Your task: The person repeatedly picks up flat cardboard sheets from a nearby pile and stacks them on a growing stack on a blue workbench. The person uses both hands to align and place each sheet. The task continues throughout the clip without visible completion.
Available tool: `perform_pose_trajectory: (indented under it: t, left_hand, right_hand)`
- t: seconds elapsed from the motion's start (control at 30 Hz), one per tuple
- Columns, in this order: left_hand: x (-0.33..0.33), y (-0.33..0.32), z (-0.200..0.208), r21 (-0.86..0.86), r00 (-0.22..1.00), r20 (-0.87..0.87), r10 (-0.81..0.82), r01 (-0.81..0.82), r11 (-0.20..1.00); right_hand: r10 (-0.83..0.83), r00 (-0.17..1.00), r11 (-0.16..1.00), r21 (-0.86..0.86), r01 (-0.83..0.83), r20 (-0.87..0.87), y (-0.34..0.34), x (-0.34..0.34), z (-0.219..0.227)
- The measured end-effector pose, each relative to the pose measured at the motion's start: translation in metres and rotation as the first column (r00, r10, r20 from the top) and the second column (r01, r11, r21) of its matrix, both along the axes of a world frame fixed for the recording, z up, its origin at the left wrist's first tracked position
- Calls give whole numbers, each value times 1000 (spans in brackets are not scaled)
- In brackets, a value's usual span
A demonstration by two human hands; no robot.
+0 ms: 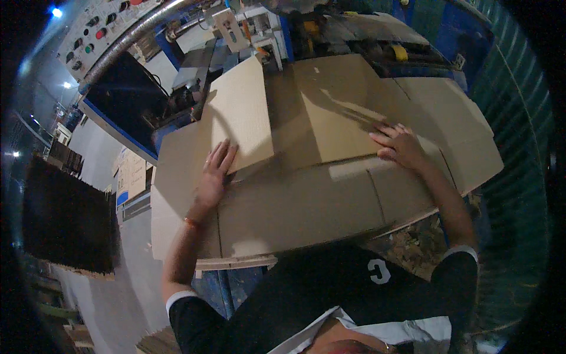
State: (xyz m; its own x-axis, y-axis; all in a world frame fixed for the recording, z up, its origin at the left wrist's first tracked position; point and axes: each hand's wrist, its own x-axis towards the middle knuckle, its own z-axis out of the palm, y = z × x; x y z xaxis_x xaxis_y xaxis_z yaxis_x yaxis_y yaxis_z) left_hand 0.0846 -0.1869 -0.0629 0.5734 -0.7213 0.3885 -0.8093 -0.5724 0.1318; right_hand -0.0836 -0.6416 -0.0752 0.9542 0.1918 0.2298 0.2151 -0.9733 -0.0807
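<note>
A brown cardboard sheet (295, 206) with cut slots lies flat in front of me. On top of it rests a second cardboard piece with a pale raised flap (244, 121) at its left and a wider tan panel (339, 127) at its right; shadow falls between them. My left hand (217, 174) lies with stretched fingers against the lower left edge of the pale flap. Over at the right end of the tan panel, my right hand (401, 146) rests on the cardboard, fingers extended and slightly apart. Neither hand is wrapped round anything.
Machine parts (259, 35) stand just beyond the cardboard. A control panel (100, 32) with buttons is at the upper left, beside a metal pipe (138, 38). Stacked cardboard (68, 215) stands on the left floor. A green corrugated wall (519, 147) bounds the right; scraps (418, 248) lie below.
</note>
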Motion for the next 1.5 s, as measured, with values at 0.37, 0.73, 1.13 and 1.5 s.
perform_pose_trajectory:
  t: [0.37,0.73,1.13,1.5]
  left_hand:
    - [4,-7,-8,-77,942,92,323,-317,945]
    - [-141,118,-52,-513,376,-704,602,-856,-65]
    - [-135,98,38,-885,750,-313,583,-453,108]
    - [-158,212,12,-858,829,-257,497,-432,278]
  right_hand:
    - [-292,947,954,111,278,132,-16,5,12]
    - [-756,376,217,-337,916,536,-151,-210,-136]
    - [-994,103,-15,993,120,-28,-107,-188,-66]
    - [-894,436,-32,954,-297,106,-72,-233,20]
